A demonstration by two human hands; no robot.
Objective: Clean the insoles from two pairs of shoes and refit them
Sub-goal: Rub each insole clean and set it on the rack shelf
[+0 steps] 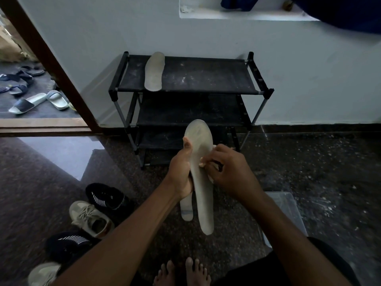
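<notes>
My left hand (181, 172) grips a long grey insole (201, 178) upright in front of me, thumb on its edge. A second, smaller insole (186, 210) pokes out below that hand, behind the first. My right hand (224, 170) pinches a pale cloth (203, 163) against the grey insole's right side. Another grey insole (153, 72) lies on the top shelf of the black shoe rack (206, 79). On the floor at the left stand two black shoes (105, 197) (68, 244) and two beige shoes (90, 217) (43, 273).
The rack stands against a pale wall (309, 69). A clear plastic tub (286, 213) sits on the dark stone floor by my right arm. An open doorway at the left shows several sandals (39, 101) outside. My bare feet (183, 273) are at the bottom edge.
</notes>
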